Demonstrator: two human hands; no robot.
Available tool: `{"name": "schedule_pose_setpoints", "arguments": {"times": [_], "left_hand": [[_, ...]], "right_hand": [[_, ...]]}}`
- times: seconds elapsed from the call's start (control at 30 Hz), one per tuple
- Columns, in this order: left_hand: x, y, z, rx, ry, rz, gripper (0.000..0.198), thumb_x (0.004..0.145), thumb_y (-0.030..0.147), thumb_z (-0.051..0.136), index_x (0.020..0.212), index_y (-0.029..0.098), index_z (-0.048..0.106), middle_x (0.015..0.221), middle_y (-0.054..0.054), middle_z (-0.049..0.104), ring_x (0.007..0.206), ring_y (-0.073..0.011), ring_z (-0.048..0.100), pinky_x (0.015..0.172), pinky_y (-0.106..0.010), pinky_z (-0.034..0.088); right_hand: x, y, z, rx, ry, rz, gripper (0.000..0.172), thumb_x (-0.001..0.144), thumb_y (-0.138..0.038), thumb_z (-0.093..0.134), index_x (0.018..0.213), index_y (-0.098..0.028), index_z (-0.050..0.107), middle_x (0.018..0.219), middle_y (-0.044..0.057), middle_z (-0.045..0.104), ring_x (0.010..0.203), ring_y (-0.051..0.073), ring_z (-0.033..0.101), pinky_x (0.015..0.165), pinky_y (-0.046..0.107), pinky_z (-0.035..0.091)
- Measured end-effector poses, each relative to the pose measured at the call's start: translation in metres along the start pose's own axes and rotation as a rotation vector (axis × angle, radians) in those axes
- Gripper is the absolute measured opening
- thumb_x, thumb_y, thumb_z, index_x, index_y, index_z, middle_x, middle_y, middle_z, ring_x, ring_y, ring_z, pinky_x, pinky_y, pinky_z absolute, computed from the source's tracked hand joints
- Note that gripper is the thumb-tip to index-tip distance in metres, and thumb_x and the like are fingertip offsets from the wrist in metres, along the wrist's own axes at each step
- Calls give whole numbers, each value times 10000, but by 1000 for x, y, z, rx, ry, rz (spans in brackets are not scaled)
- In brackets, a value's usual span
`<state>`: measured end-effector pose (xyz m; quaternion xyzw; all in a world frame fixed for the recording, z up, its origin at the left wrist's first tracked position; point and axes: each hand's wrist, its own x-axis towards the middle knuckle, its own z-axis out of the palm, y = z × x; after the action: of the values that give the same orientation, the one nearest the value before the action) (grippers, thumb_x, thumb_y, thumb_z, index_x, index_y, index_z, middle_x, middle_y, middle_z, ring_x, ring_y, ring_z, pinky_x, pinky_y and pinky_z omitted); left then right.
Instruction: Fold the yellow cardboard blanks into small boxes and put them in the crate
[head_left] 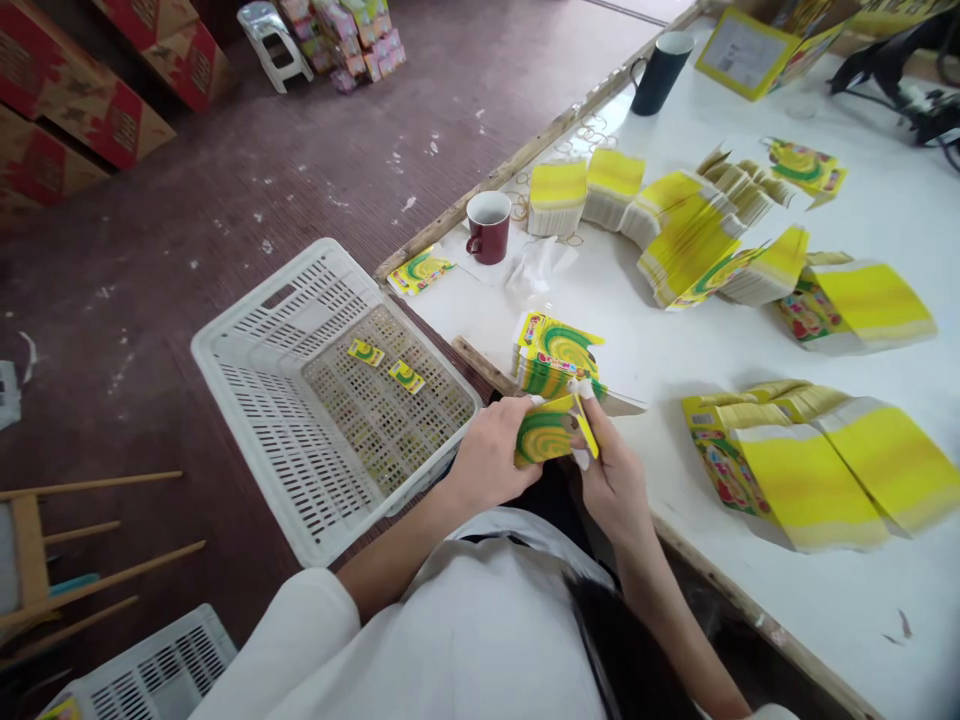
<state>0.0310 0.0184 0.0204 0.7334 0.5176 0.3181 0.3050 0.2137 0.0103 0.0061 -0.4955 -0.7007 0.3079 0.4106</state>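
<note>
My left hand [487, 458] and my right hand [611, 475] both grip a small yellow-and-green printed carton [546, 432], held in front of my chest at the table's near edge. The left fingers wrap its left side. The right fingers pinch a flap on its right side. Just beyond the hands, a short stack of the same flat cartons [556, 355] stands on the white table [862, 590].
A white plastic crate [262, 400] to my left holds two small folded cartons [386, 365]. Several fanned stacks of flat cartons [690, 235] cover the table, with a dark red mug [488, 227], a dark cup [660, 72] and rubber bands. Cardboard boxes [82, 90] stand on the floor.
</note>
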Motion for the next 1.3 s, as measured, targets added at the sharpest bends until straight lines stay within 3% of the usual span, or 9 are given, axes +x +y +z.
{"name": "schedule_pose_setpoints", "arguments": {"times": [0.17, 0.3, 0.5, 0.7, 0.8, 0.93, 1.07, 1.17, 1.3], "left_hand": [[1, -2, -13, -65, -57, -5, 616, 736, 286, 791, 1301, 218, 555, 1228, -121, 715, 1113, -315, 698, 978, -465, 551], [3, -1, -17, -80, -77, 9, 622, 765, 347, 787, 1321, 189, 559, 1268, -152, 718, 1146, -325, 704, 995, -466, 556], [4, 2, -27, -114, -198, -3, 623, 721, 270, 778, 1309, 203, 586, 1251, -92, 738, 1117, -270, 724, 977, -377, 576], [11, 7, -29, -45, -175, -1, 600, 773, 328, 757, 1322, 174, 570, 1295, -143, 714, 1184, -305, 697, 1044, -444, 552], [4, 2, -50, -47, -217, -53, 636, 775, 331, 766, 1356, 188, 550, 1300, -129, 710, 1173, -289, 700, 1035, -424, 558], [-19, -33, -103, 234, -142, -197, 661, 795, 401, 771, 1383, 218, 532, 1351, -132, 683, 1229, -330, 667, 1084, -507, 516], [-41, -72, -134, 520, 28, -331, 825, 761, 547, 787, 1409, 130, 494, 1421, -243, 606, 1344, -443, 567, 1099, -645, 460], [-45, -74, -121, 416, 8, -338, 703, 848, 539, 711, 1400, 148, 521, 1417, -211, 628, 1336, -379, 598, 1117, -585, 478], [-26, -49, -86, 129, -159, -292, 567, 871, 454, 721, 1350, 176, 599, 1385, -160, 675, 1300, -319, 636, 1142, -518, 474]], "right_hand": [[5, -2, -9, -62, -146, -126, 558, 1031, -237, 507, 1578, -320, 434, 1659, 120, 408, 1493, 292, 466, 1111, 459, 537], [14, 0, -22, -83, -242, -171, 346, 1011, -201, 536, 1318, -278, 675, 1600, 148, 485, 1387, 299, 586, 1000, 418, 595], [26, -1, -43, 18, -454, -188, 200, 987, -227, 581, 1167, -254, 664, 1464, 152, 577, 1274, 283, 649, 986, 405, 586], [11, -10, -10, 7, -240, -64, 492, 955, -232, 590, 1413, -253, 412, 1512, 190, 441, 1474, 331, 427, 1111, 537, 494], [15, -11, -11, 34, -174, -80, 660, 913, -350, 689, 1477, -253, 360, 1438, 175, 525, 1326, 326, 563, 1019, 495, 559], [44, -1, -35, -153, 29, 8, 209, 940, -306, 635, 1139, -243, 635, 1063, 85, 693, 931, 251, 676, 860, 423, 583], [75, 24, -39, -431, 111, 129, 171, 887, -282, 655, 1032, -207, 705, 1041, 128, 684, 920, 290, 632, 858, 469, 549], [87, 40, -30, -524, 65, 153, 154, 866, -324, 702, 967, -209, 716, 998, 131, 662, 897, 294, 591, 844, 465, 527], [92, 46, -27, -552, 28, 153, 176, 886, -395, 698, 857, -228, 650, 893, 106, 620, 827, 270, 534, 784, 434, 487]]}}
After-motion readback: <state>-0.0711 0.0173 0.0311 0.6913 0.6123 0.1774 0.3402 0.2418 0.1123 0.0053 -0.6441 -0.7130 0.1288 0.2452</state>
